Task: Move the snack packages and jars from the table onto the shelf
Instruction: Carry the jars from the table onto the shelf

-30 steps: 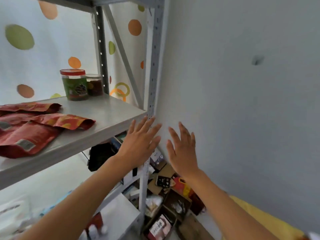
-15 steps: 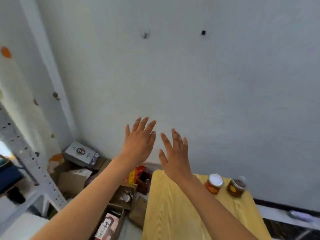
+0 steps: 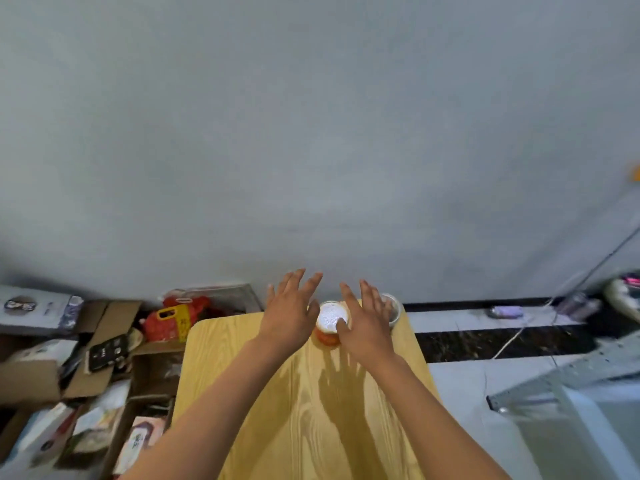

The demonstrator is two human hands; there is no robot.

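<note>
Jars (image 3: 329, 320) remain: two sit at your worktop's (image 3: 242, 393) far edge. Your left hand (image 3: 290, 311) and right hand (image 3: 367, 323) hover over them, fingers spread, gripping nothing.

Two bare forearms, no sleeves, left hand (image 3: 289, 317), right hand (image 3: 367, 323)

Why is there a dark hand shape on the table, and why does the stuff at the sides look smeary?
Head view: light from above casts the hands' shadow on the table. The white jar lid glares. The boxes at left and the right edge are blurred, and the wide lens bends the edges.
</note>
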